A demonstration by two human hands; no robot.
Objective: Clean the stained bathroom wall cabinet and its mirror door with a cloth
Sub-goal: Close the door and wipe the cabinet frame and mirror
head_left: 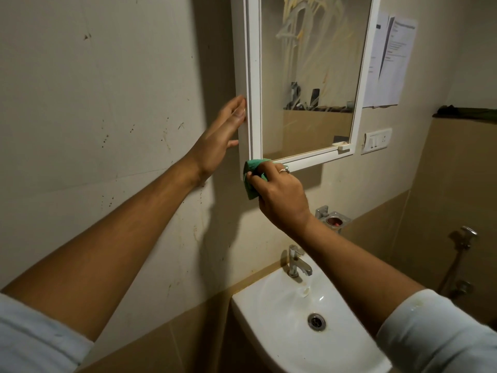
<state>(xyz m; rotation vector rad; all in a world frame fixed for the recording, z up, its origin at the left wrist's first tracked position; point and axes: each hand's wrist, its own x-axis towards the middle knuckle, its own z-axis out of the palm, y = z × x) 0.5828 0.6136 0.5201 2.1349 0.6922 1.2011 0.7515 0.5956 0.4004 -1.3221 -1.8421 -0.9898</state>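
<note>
A white wall cabinet [239, 63] hangs above the sink, its mirror door [309, 76] streaked with yellowish smears near the top. My left hand [217, 141] lies flat with straight fingers against the cabinet's left side. My right hand [279, 195] grips a bunched green cloth [254, 173] and presses it to the lower left corner of the door frame. A ring shows on that hand.
A white sink [274, 313] with a chrome tap [295, 261] sits below. A metal holder [333, 220], a switch plate [376, 140], taped papers [390, 60] and a spray hose [464, 246] are on the right. The left wall is spotted with stains.
</note>
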